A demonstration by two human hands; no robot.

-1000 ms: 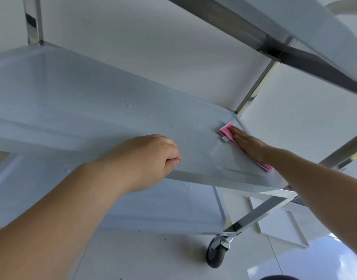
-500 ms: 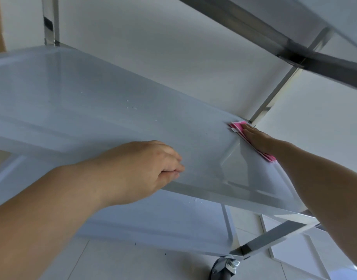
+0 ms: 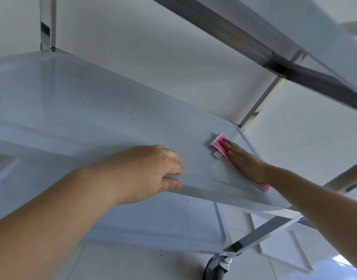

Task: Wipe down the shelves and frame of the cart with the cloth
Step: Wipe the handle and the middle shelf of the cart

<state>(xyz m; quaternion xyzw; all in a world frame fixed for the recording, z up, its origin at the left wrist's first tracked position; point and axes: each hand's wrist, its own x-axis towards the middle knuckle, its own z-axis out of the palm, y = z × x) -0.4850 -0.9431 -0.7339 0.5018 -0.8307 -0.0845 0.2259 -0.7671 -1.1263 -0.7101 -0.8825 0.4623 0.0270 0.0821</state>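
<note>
Risk: flat right hand (image 3: 244,158) presses pink cloth (image 3: 219,145) beside shelf (image 3: 92,110) corner; overshoot drops it. Left hand (image 3: 151,172) grips front rim.

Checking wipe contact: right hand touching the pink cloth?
Touching. Head view: right hand lies flat on the pink cloth, pressing it onto the middle shelf.

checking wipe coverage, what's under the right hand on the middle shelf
A folded pink cloth lies flat under the right hand on the shelf. Only its two ends show; the middle is covered by the palm.
</note>
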